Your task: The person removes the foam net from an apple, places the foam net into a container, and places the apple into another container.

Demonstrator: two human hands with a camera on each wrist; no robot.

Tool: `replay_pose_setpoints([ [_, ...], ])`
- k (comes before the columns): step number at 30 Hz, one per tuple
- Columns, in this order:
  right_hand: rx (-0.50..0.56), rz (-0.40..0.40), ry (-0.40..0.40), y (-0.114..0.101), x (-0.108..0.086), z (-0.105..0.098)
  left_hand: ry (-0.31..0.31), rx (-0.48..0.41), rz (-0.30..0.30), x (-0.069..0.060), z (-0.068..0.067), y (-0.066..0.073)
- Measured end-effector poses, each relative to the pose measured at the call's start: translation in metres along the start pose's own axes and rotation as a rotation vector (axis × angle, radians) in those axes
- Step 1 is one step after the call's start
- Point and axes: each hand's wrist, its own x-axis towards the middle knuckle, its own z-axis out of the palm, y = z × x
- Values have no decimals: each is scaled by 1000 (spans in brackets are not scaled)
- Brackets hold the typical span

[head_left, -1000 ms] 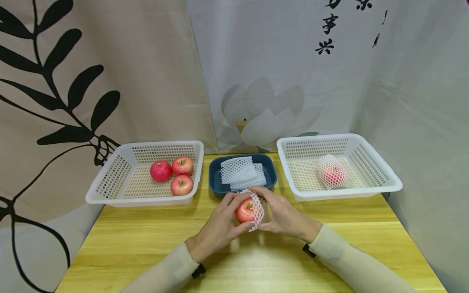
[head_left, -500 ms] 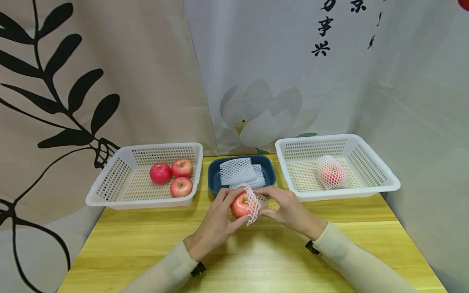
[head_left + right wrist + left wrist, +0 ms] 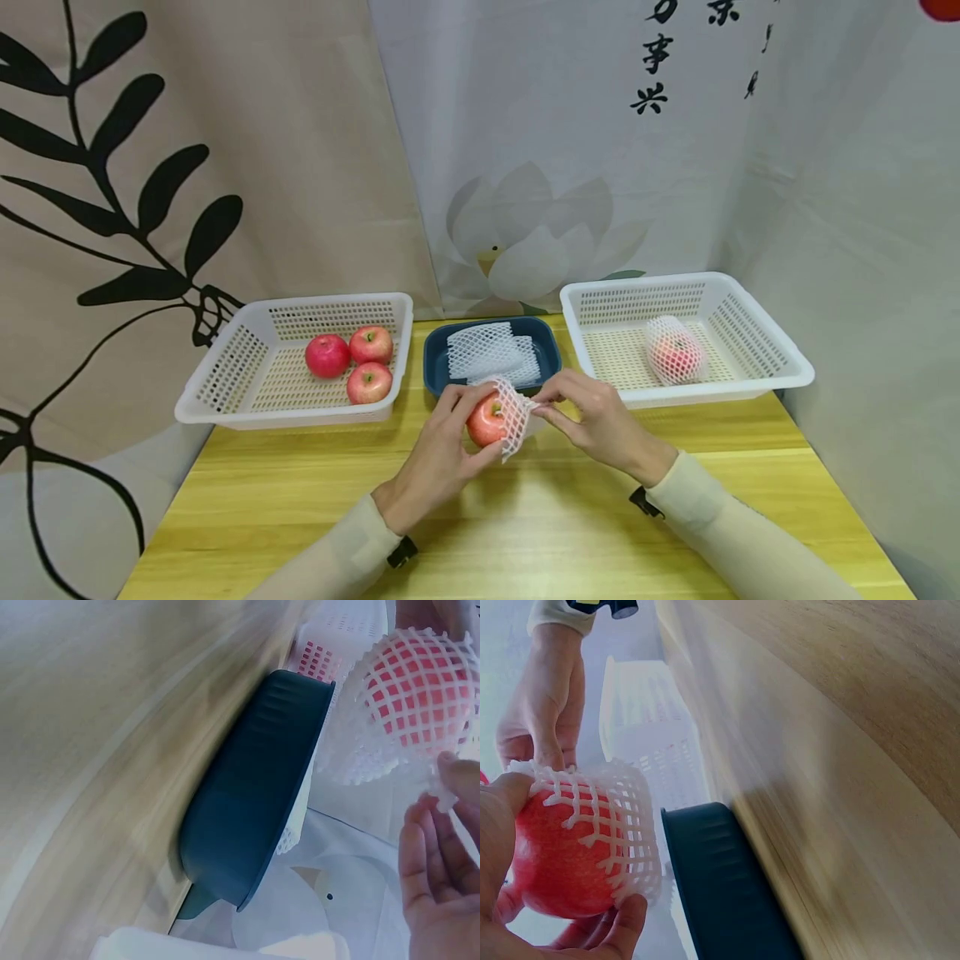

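Note:
A red apple is held above the table by my left hand, its fingers and thumb curled round the fruit. White foam netting covers the right side of the apple, while its left side is bare. My right hand pinches the gathered end of the netting between thumb and fingertips. In the left wrist view, the netting's open edge lies across the apple's skin. The right wrist view shows the netting stretched over the apple, its tail between the thumb and fingers.
A dark blue tray with folded foam nets stands just behind the hands. At left, a white basket holds three apples. Another white basket at right contains one netted apple.
My right hand has drawn back to the right, from spread around the netting to pinching its end. The left hand and apple have shifted slightly left.

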Motion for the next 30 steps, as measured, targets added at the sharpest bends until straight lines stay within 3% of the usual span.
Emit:
replay_pose_setpoints([
  [6,-2,7,7,3,-1,-5,16,9,-22,1,-1,-1],
  [14,68,-9,-101,3,3,-7,16,-1,-17,4,0,-2],
  [22,24,-30,-125,0,11,-2,2,-17,-36,5,1,-2],
  [30,-51,-43,-101,3,13,-3,41,-12,-46,3,-2,-6],
])
